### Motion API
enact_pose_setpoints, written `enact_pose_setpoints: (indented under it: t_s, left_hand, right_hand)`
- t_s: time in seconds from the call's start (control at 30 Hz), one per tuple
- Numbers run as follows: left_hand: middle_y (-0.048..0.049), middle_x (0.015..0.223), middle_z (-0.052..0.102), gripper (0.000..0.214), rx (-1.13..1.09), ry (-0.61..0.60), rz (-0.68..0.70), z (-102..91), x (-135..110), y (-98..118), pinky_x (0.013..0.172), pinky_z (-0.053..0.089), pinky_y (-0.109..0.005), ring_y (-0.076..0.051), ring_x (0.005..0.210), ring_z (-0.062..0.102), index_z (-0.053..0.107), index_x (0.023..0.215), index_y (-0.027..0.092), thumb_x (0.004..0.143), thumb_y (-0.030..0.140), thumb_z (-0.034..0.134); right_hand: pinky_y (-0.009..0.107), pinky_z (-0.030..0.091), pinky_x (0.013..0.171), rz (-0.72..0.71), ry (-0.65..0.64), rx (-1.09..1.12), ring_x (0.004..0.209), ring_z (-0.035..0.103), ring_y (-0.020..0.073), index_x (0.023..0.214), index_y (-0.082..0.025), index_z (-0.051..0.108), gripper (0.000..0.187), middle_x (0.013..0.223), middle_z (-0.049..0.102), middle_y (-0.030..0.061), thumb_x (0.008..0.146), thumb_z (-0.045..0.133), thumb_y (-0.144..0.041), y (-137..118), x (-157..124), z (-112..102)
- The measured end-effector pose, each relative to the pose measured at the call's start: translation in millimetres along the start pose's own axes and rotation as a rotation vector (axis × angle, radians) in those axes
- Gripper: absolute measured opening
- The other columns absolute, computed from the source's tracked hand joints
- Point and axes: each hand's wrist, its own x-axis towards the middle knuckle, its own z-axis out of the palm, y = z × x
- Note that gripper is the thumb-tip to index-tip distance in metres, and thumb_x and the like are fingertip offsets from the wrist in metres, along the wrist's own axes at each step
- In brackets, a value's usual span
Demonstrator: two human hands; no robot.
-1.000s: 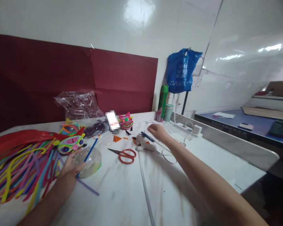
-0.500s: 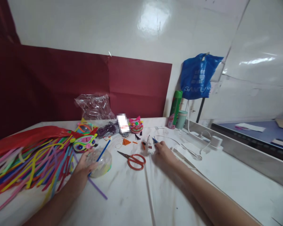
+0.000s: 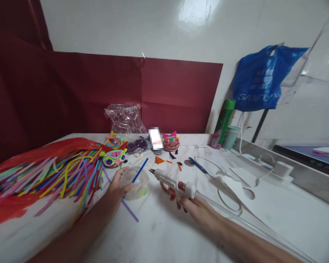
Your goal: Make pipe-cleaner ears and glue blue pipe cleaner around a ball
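Note:
My left hand is closed around a clear plastic ball with a blue strip slanting across it. A purple strip lies on the table just below. In my right hand is a white hot glue gun, its dark nozzle pointing left toward the ball but apart from it. A long clear glue stick trails from its back end over my forearm. Beneath the gun, orange-handled scissors are mostly hidden. A blue pen-like tool lies to the right.
Many colourful strips spread over red plastic at left. Decorated animal heads and a pink one stand at the back, near a phone. Orange scraps, a green can, a cup and a cable are around.
My right hand has taken hold of the glue gun, lifted it and swung its nozzle left toward the ball. My left hand keeps holding the ball. The view has shifted left.

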Motion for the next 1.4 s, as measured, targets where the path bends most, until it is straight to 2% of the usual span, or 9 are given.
enact_pose_setpoints:
  t_s: [0.13,0.27,0.47,0.6,0.77,1.07,1.17,1.27,1.4]
  left_hand:
    - [-0.0090,0.117,0.065,0.069,0.015,-0.005,-0.020,-0.4,1,-3,0.090,0.046,-0.034,-0.028,0.112,0.058,0.050,0.118,0.024,0.056,0.027,0.079]
    - [-0.0091,0.120,0.063,0.067,0.018,-0.038,-0.029,-1.2,0,-3,0.087,0.048,-0.033,-0.027,0.110,0.059,0.047,0.121,0.023,0.060,0.024,0.076]
    - [-0.0062,0.116,0.063,0.067,0.015,-0.079,-0.030,-2.9,0,-7,0.088,0.047,-0.035,-0.025,0.104,0.061,0.043,0.123,0.026,0.062,0.023,0.072]
    - [-0.0060,0.118,0.062,0.065,0.026,-0.122,-0.034,-3.6,0,-8,0.087,0.047,-0.036,-0.024,0.104,0.061,0.041,0.124,0.028,0.066,0.020,0.069]
    - [-0.0075,0.119,0.062,0.066,0.049,-0.090,-0.029,1.0,-2,-4,0.090,0.044,-0.035,-0.026,0.111,0.057,0.046,0.120,0.026,0.060,0.021,0.074]
    - [-0.0084,0.114,0.062,0.074,0.064,-0.141,-0.038,4.0,-6,1,0.087,0.044,-0.035,-0.027,0.107,0.058,0.045,0.122,0.023,0.055,0.027,0.077]
    - [-0.0078,0.112,0.062,0.075,0.101,-0.106,0.035,4.1,-5,-3,0.086,0.045,-0.036,-0.027,0.103,0.059,0.044,0.122,0.023,0.055,0.030,0.077]
    - [-0.0065,0.109,0.062,0.075,0.191,-0.042,0.177,2.3,-4,-8,0.088,0.045,-0.038,-0.027,0.100,0.059,0.046,0.121,0.023,0.053,0.030,0.078]
    - [-0.0092,0.115,0.057,0.076,0.318,-0.007,0.289,-2.6,-3,-11,0.093,0.043,-0.042,-0.030,0.106,0.056,0.046,0.124,0.021,0.055,0.028,0.077]
  right_hand:
    - [0.030,0.046,0.057,-0.090,-0.041,0.018,0.066,0.054,0.0192,0.084,-0.019,0.060,0.022,0.076,0.061,0.0056,0.073,0.044,-0.029,-6,-6,7]
    - [0.029,0.046,0.060,-0.193,-0.048,-0.015,0.068,0.054,0.0185,0.080,-0.021,0.059,0.018,0.074,0.058,0.0032,0.073,0.045,-0.029,-2,-9,11]
    - [0.030,0.046,0.059,-0.154,-0.153,-0.082,0.065,0.054,0.0192,0.090,-0.020,0.061,0.028,0.074,0.059,0.0041,0.083,0.039,-0.036,0,-11,10]
    - [0.030,0.047,0.061,-0.194,-0.141,-0.098,0.068,0.055,0.0193,0.088,-0.020,0.060,0.026,0.076,0.060,0.0043,0.084,0.040,-0.036,-4,-12,9]
    - [0.029,0.048,0.069,-0.288,-0.122,-0.095,0.077,0.058,0.0193,0.081,-0.021,0.057,0.023,0.084,0.062,0.0045,0.087,0.039,-0.035,-11,-13,8]
    - [0.029,0.050,0.072,-0.292,-0.083,-0.094,0.078,0.059,0.0196,0.074,-0.022,0.055,0.023,0.084,0.064,0.0051,0.086,0.039,-0.034,-17,-14,5]
    - [0.027,0.051,0.067,-0.308,-0.091,-0.124,0.073,0.058,0.0181,0.077,-0.020,0.057,0.024,0.078,0.063,0.0038,0.086,0.038,-0.032,-21,-16,3]
    - [0.026,0.051,0.065,-0.304,-0.091,-0.147,0.072,0.058,0.0179,0.079,-0.019,0.059,0.024,0.075,0.060,0.0031,0.085,0.039,-0.030,-21,-16,2]
    - [0.026,0.051,0.064,-0.293,-0.113,-0.158,0.070,0.058,0.0184,0.080,-0.019,0.060,0.023,0.075,0.060,0.0034,0.082,0.040,-0.030,-19,-16,2]
